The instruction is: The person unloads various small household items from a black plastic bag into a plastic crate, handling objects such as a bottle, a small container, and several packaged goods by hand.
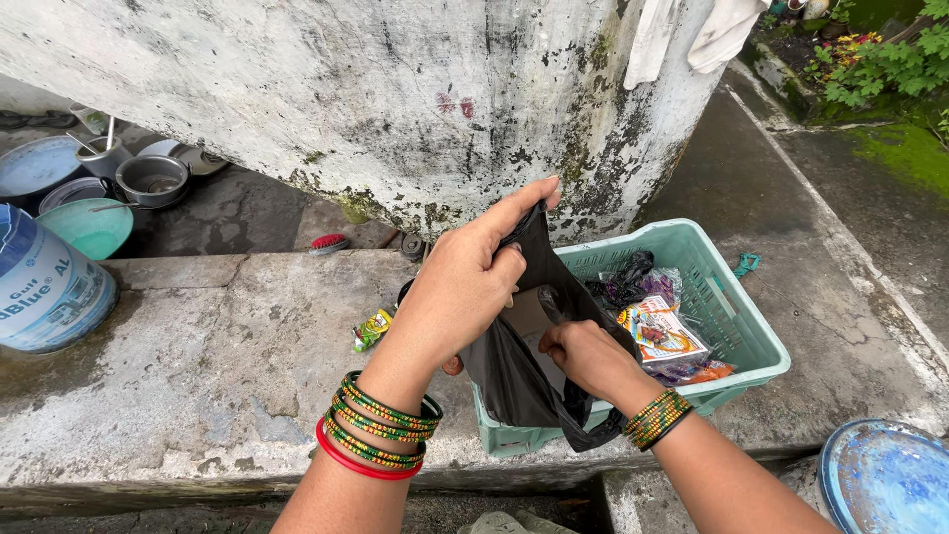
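Head view: limp, crumpled black plastic bag (514, 366), seemingly open-mouthed.

A black plastic bag (524, 366) is seen above a pale green crate (736, 326). Left of the crate, green-and-yellow striped bangles (381, 425) are edged by a red one; a blue-and-white barrel (44, 287) lies farther left.

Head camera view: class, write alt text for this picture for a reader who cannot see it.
Two bare hands hold a black plastic bag open above a green plastic crate of small packets: the left hand lifts its top edge, the right hand grips its side. The crate sits on a worn concrete ledge beside a stained white wall, with pots beyond.
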